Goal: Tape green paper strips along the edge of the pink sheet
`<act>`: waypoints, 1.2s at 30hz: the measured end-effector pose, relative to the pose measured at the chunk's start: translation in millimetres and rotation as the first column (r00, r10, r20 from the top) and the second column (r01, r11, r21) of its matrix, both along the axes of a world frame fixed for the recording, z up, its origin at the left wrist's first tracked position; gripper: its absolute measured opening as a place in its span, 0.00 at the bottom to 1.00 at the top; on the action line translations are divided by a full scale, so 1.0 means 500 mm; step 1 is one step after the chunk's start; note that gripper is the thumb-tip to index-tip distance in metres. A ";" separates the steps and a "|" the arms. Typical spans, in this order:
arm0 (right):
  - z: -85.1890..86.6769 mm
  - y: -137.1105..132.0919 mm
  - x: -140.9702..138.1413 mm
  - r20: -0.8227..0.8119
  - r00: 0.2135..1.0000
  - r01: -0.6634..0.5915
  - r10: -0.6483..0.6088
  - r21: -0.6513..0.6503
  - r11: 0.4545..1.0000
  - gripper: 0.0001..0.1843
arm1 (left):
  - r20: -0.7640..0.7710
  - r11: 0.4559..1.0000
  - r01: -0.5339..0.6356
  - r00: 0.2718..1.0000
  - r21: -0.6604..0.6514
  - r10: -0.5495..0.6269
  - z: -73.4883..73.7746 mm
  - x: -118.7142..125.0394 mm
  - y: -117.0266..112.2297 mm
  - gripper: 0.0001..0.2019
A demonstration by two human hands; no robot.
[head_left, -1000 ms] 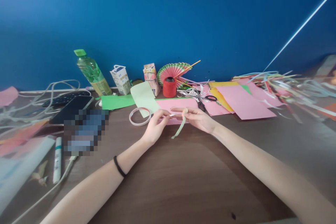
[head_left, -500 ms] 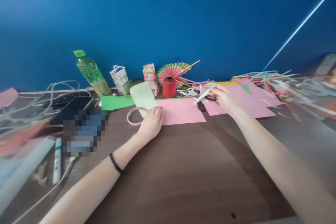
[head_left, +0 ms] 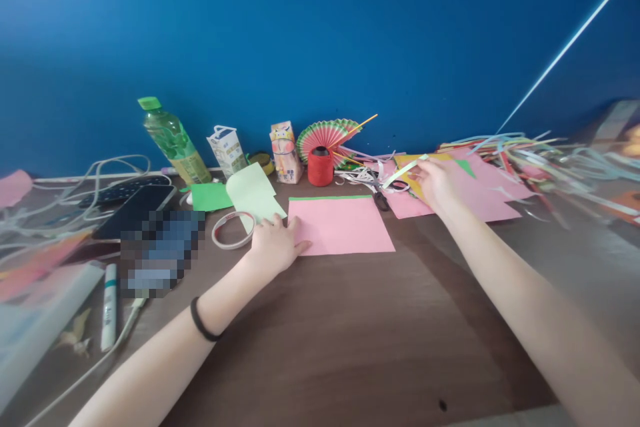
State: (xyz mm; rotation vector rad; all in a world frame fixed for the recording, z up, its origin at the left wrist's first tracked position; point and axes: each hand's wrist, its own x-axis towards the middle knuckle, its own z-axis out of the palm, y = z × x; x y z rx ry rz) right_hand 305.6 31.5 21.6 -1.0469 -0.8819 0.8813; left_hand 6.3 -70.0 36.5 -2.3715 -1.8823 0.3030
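Observation:
My left hand lies with its fingers apart on the left edge of a pink sheet of paper, thumb on the sheet. A green strip runs along the sheet's far edge. Against that hand's left side are a roll of tape and a pale green piece of paper. Raised over the right side, my right hand pinches a pale green paper strip at one end. Black-handled scissors lie just below and left of the strip.
At the wall stand a green bottle, cartons, a red thread spool and a folded paper fan. Paper strips and pink sheets lie right. A phone, cables and a marker occupy the left.
My left hand has moved left; the tape roll and pale green paper have shifted left too, uncovering more of the pink sheet. The right hand has moved slightly right, still holding its strip.

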 end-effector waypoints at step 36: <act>-0.034 -0.127 -0.183 0.094 0.669 -0.743 0.737 0.052 0.667 0.05 | 0.867 0.731 0.467 0.297 -0.497 0.400 0.028 -0.020 0.041 0.08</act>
